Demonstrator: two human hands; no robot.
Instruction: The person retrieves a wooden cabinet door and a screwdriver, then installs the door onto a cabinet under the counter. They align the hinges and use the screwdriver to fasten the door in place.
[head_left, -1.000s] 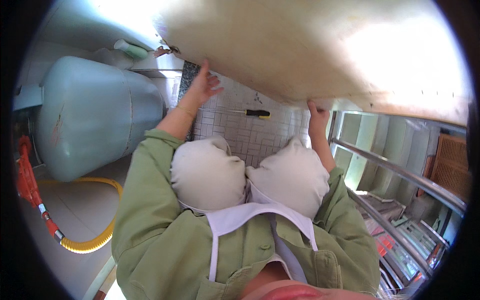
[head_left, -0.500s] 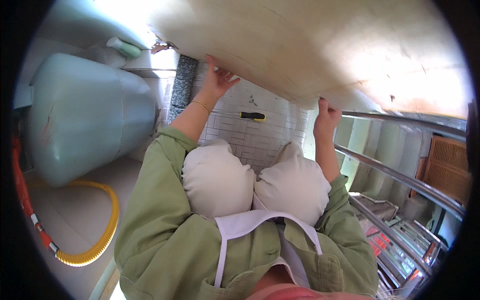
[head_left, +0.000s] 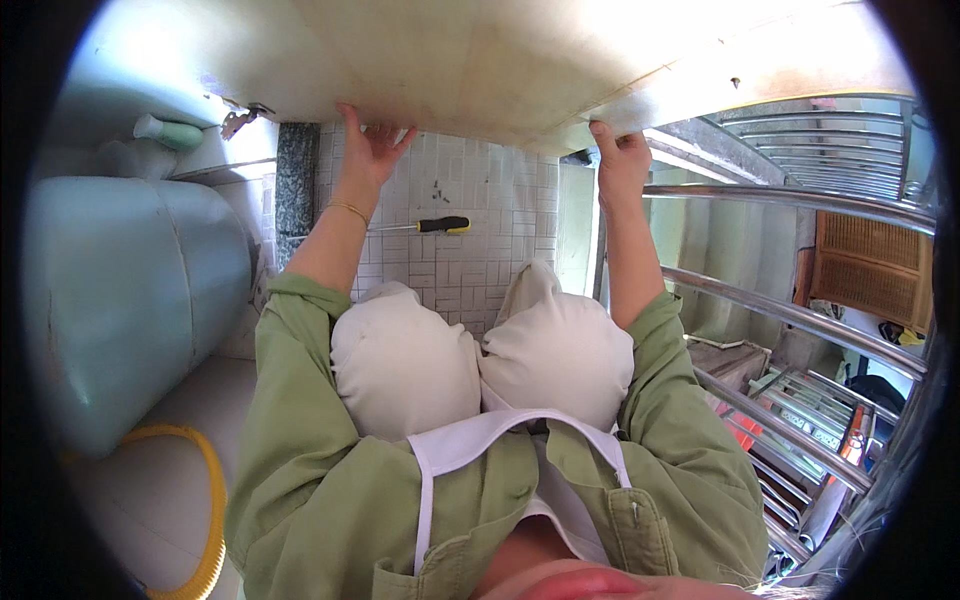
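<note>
A wide, pale, flat board (head_left: 450, 70) with a stained surface fills the top of the view. Along its lower edge, my left hand (head_left: 372, 155) holds on, thumb against the face and fingers partly hidden behind the rim. My right hand (head_left: 622, 165) grips the board's right corner, thumb on the face and fingers curled. A metal hinge (head_left: 238, 122) shows at the board's left end. Between my arms, a screwdriver (head_left: 443, 225) with a black and yellow handle lies on the tiled floor (head_left: 440, 275). Several small dark pieces, perhaps screws (head_left: 439, 193), lie just beyond it.
On the left stands a large pale-green tank (head_left: 130, 300), with a yellow corrugated hose (head_left: 213, 500) below. A green-and-white bottle (head_left: 168, 132) rests behind it. Metal rails (head_left: 790, 205) run along the right; a brown louvered panel (head_left: 870, 270) is beyond. My knees are bent close.
The board's right corner and my right hand have moved up and away, so the lower edge looks more level. My left hand keeps its hold. The whole view has shifted, moving the surroundings left.
</note>
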